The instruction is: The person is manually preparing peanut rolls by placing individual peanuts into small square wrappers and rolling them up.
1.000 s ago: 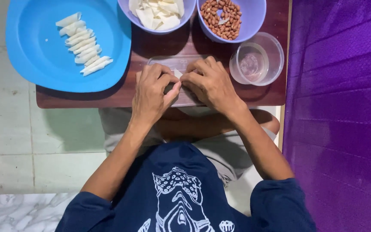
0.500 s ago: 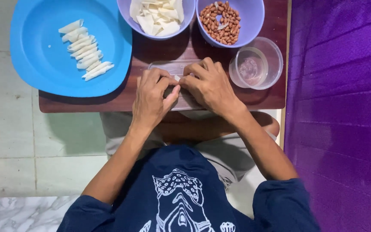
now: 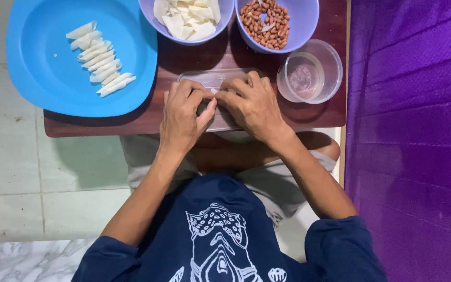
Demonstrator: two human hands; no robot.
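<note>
Left hand: the left hand [image 3: 182, 117] rests palm-down over a clear rectangular tray [image 3: 211, 78] at the near middle of the table [image 3: 246, 52], its grip nearly closed, thumb and fingertips pinching a small pale wrapper piece [image 3: 214, 91].
Right hand: the right hand [image 3: 254, 104] meets it from 3 o'clock, fingers curled tight on the same pale piece; the fingertips of both hands touch.
Pale piece: it sits between the 2 hands above the tray, almost wholly hidden; only a sliver shows, so its shape cannot be told.
In the way: both hands cover most of the tray, leaving only its far rim and corners in sight.
At 10 o'clock: a large blue plate [image 3: 48, 78] overhangs the table's left edge and holds a slanting row of rolled white pieces [image 3: 100, 65].
At 12 o'clock: a lilac bowl [image 3: 150, 10] of loose white wrapper sheets [image 3: 186, 15] stands just beyond the tray.
At 1 o'clock: a second lilac bowl [image 3: 304, 26] holds brown peanuts [image 3: 264, 21], touching the first bowl's side.
At 3 o'clock: a small clear round container [image 3: 311, 70] stands just beside the right hand, apart from it.
Surroundings: a purple cloth [image 3: 413, 130] hangs along the right; pale floor tiles [image 3: 27, 167] lie to the left.
</note>
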